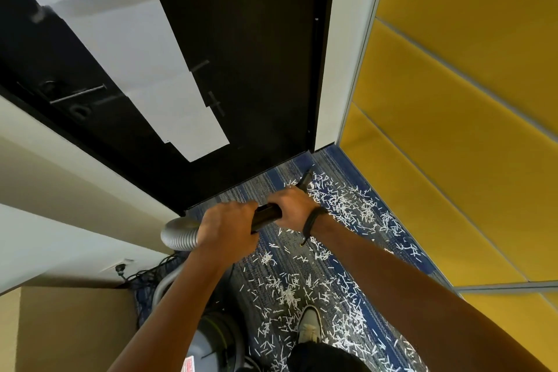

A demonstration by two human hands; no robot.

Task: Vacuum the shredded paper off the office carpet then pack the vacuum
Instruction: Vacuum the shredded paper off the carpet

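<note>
1. The black vacuum wand [268, 214] runs lengthwise from the left hand [225, 231], through the right hand [291, 210], and on past it, pointing forward and down toward the foot of the dark door [235, 54].
2. Its nozzle [305, 180] meets the carpet [250, 187] just beyond the right hand, at the edge of the shredded paper [341, 202].
3. Both hands are wrapped around the wand: the left grasps the near end where the grey ribbed hose [178, 234] joins, and the right grasps it further along, with a dark band [314, 219] on that wrist.
4. The hose curves out to the left of the left hand, then drops below the left forearm.
5. The grey vacuum canister [211, 341] stands on the carpet below the left forearm; what it holds cannot be seen.
6. White shreds lie scattered thickly on the blue and grey striped carpet to the right of and below the hands, around a light shoe [309, 325].
7. Yellow padded wall panels [453, 130] rise well to the right of the right hand.
8. White paper sheets [126, 39] are taped on the door above the hands.
9. A cardboard box [75, 329] and tangled dark cables [151, 273] sit to the left of the left forearm.
</note>
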